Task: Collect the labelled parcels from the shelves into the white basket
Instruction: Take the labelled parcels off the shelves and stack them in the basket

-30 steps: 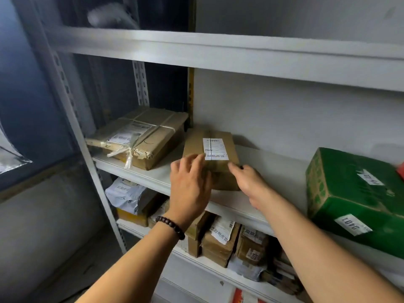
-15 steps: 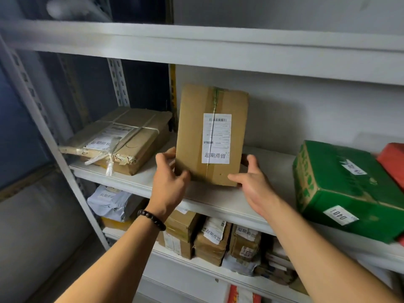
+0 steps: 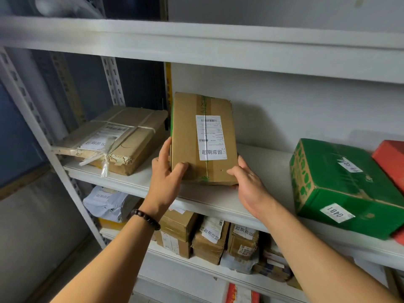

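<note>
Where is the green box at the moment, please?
In the head view, the green box lies at the right of the middle shelf, beside a red box further right.

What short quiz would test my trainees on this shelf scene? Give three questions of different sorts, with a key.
1. True or false: the left hand and right hand both grip the labelled box.
2. Which lies to that box's right on the same shelf? A) green box B) white basket C) bottle
3. Fill in: the left wrist wears a beaded ____.
Key: 1 true; 2 A; 3 bracelet.
</note>
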